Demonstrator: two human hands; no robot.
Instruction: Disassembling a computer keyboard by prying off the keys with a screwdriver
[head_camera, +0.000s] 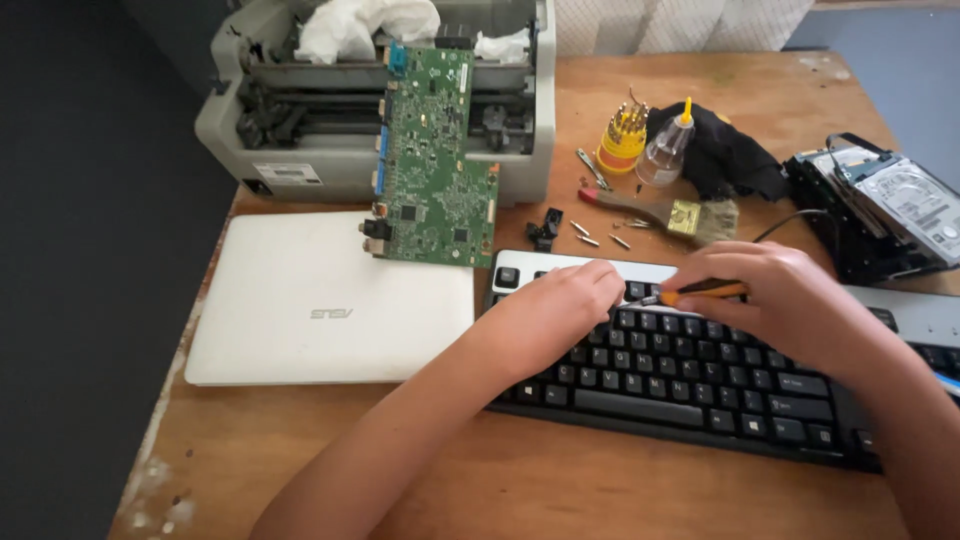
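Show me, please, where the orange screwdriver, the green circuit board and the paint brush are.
orange screwdriver (705, 291): head view, on its orange handle, held in the right hand.
green circuit board (432, 160): head view, middle of the board, leaning on the grey printer.
paint brush (655, 208): head view, on the wooden handle.

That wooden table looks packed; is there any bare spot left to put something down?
Yes: the table is bare along its near edge, in front of the keyboard and closed laptop. The far right corner past the black cloth is also free. Between printer, brush and hard drive it is crowded.
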